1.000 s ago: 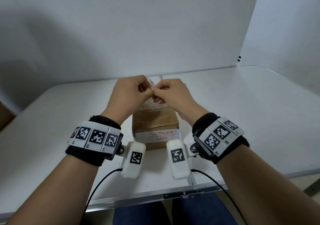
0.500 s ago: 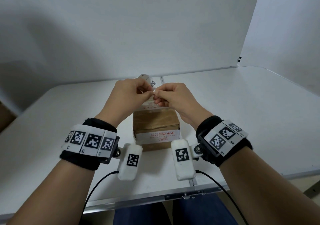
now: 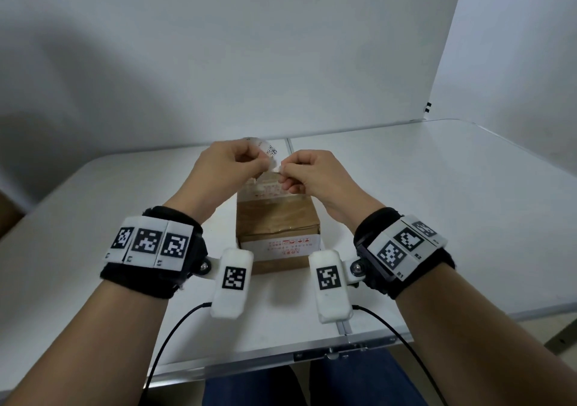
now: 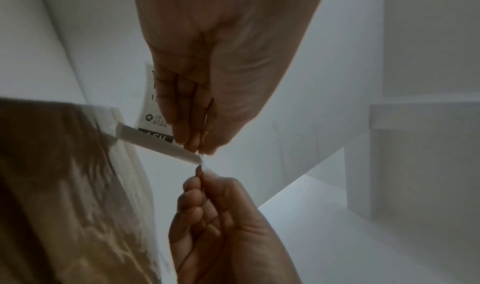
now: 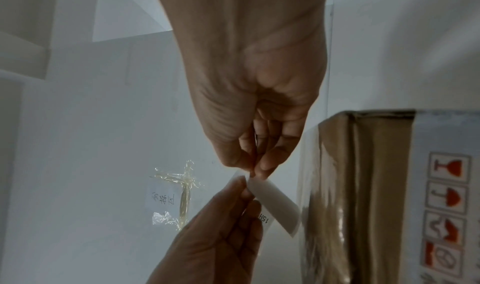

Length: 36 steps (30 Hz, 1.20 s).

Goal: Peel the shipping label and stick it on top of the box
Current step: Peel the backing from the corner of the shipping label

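Observation:
A brown taped cardboard box stands on the white table, close to me. Above its far end I hold the shipping label, white with a small square code. My left hand pinches the printed sheet. My right hand pinches the tip of a blank white strip that bends away from the sheet. The strip runs between the two sets of fingertips. The box has red handling symbols on its side. Most of the label is hidden behind my fingers.
A crumpled scrap of clear tape with a small written tag lies on the table to the left of the box. White walls close off the back and right. The table's front edge is near my lap.
My hands have drawn slightly apart and the label has risen into view above the left hand. The blank strip now stretches between the fingertips. The box has not moved.

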Each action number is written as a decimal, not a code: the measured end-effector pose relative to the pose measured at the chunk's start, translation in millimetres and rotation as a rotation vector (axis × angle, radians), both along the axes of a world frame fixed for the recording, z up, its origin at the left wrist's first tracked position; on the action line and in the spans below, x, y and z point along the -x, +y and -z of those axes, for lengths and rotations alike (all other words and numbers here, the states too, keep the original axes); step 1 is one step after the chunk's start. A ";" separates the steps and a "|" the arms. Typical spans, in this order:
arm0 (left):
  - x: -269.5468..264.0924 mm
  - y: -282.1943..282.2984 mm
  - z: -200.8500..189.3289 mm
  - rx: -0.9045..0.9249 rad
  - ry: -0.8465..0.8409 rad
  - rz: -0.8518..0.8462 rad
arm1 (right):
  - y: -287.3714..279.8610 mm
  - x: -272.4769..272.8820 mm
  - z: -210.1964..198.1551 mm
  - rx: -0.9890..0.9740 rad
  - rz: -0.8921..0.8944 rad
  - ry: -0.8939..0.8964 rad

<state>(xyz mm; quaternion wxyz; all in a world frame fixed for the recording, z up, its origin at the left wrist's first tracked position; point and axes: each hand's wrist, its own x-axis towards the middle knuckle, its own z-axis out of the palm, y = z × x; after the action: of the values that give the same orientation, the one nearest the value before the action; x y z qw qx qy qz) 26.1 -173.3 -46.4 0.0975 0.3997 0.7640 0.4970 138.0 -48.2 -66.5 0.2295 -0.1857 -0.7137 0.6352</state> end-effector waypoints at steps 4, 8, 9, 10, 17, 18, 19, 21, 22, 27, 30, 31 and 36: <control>-4.3 2.7 4.9 0.091 0.293 -0.066 | 0.4 1.4 -1.3 -0.015 -0.002 0.012; -10.9 3.3 1.4 0.128 0.466 -0.102 | 0.8 2.8 -2.1 -0.102 0.013 -0.016; -12.0 3.5 0.4 0.125 0.484 -0.106 | 0.8 2.9 -2.8 -0.121 0.014 -0.020; -13.3 3.7 -0.8 0.123 0.495 -0.104 | 0.7 2.8 -3.5 -0.140 0.015 -0.025; -13.2 5.9 -3.0 0.149 0.556 -0.084 | -1.2 0.8 -4.1 -0.211 0.006 -0.046; -12.6 5.6 -2.3 0.139 0.547 -0.069 | -1.1 0.7 -3.9 -0.205 0.004 -0.042; -11.2 5.1 -1.0 0.127 0.522 -0.053 | -0.8 0.6 -3.7 -0.194 0.002 -0.037; -6.7 3.3 2.7 0.083 0.413 -0.033 | 0.4 0.0 -3.3 -0.158 -0.009 -0.025; -3.0 2.2 5.0 0.054 0.351 -0.046 | 1.2 -0.6 -2.8 -0.132 -0.017 -0.017; 14.1 -3.0 10.3 -0.018 0.102 -0.126 | 4.8 -4.6 0.6 -0.005 -0.063 0.011; 7.4 -3.8 8.0 -0.016 0.016 0.011 | 5.2 -4.8 1.9 0.020 -0.076 0.021; 4.6 -3.0 7.7 0.011 0.059 0.021 | 5.3 -4.3 2.5 0.017 -0.077 0.021; -4.6 0.5 3.5 0.098 0.389 -0.032 | 4.6 -3.2 4.4 -0.056 -0.077 0.009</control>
<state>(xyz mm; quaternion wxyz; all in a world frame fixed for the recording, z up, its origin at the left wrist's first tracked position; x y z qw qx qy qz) 30.7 -172.8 -49.9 -0.0406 0.4710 0.7978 0.3741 141.2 -43.6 -70.9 0.2130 -0.1486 -0.7369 0.6241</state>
